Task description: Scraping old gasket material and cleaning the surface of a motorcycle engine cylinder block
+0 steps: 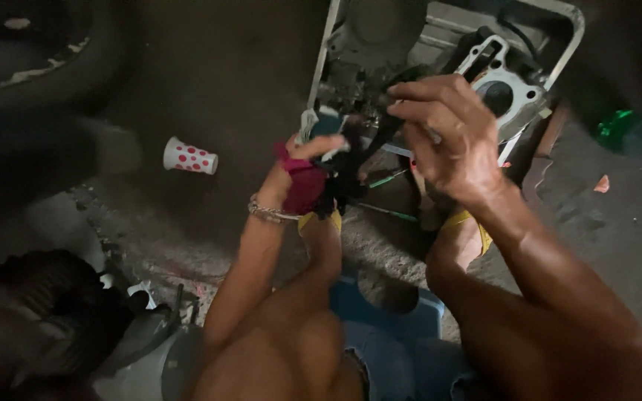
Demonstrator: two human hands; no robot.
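Hand on the left is closed around a red rag and a dark part; the part is blurred and cannot be told. Right hand is held just beside it, fingers bent together on something thin that is mostly hidden. Both are raised in front of an engine, which is cut off at the top edge. A spotted cup is lying on the floor, well apart. Much of the left side is lost in the dark.
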